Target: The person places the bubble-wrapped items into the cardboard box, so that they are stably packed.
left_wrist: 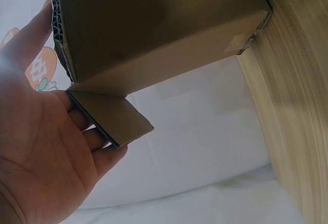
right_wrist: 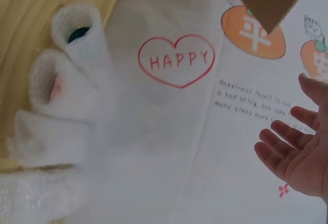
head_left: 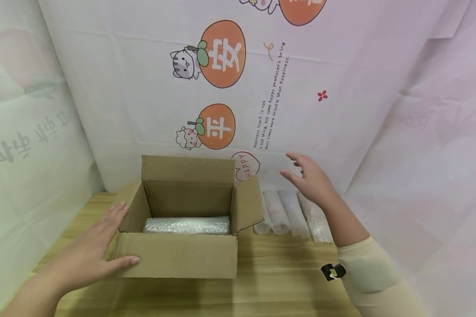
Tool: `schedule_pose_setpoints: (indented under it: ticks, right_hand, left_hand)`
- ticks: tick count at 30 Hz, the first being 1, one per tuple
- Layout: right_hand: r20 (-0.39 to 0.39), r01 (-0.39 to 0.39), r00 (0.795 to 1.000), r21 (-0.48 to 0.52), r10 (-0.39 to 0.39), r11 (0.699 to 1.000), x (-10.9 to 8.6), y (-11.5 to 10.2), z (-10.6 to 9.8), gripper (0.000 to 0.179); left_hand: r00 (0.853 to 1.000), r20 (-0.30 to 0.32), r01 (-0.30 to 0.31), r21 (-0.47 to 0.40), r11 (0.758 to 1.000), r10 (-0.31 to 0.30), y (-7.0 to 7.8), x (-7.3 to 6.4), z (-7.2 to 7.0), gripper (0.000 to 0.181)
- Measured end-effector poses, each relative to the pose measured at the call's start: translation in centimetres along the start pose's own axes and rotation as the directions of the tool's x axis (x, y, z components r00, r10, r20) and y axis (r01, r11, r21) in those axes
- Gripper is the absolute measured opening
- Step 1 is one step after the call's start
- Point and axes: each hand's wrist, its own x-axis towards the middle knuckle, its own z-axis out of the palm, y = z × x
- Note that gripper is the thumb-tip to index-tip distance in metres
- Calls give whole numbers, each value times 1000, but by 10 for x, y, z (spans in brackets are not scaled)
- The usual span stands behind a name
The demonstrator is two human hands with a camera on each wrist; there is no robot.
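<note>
A white printed sheet (head_left: 135, 88) hangs behind everything, carrying orange pictures and lettering. Before it is a wooden table (head_left: 285, 286). On the table stands a cardboard box (head_left: 188, 200) with its top flaps folded outward. A pale sleeve (head_left: 377, 273) covers the right arm up to near the wrist. The right hand (head_left: 311, 180) is in the air to the right of the box, its fingers loosely apart and the thumb wide, holding nothing. The left hand (head_left: 90, 250) touches the box: the thumb lies on the front flap (head_left: 178, 256), the fingers, nearly straight and wide of the thumb, against the left flap (left_wrist: 110, 114). A bubble-wrapped roll (head_left: 188, 225) lies inside the box, and four wrapped rolls (head_left: 294, 215) lie side by side to its right. A black strap (head_left: 333, 272) shows at the sleeve
</note>
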Motion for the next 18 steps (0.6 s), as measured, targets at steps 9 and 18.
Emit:
schedule_pose_setpoints:
  ticks: [9,18]
  right_hand:
    - [3,-76,997,-35,76,996,-10,44,-6,73]
    - [-3,-157,988,-68,157,985,-21,91,-9,76]
  left_hand:
    - [1000,0,-2,11,1000,2,1,-1,0,112]
    - [1000,9,5,2,1000,-5,2,-1,-1,112]
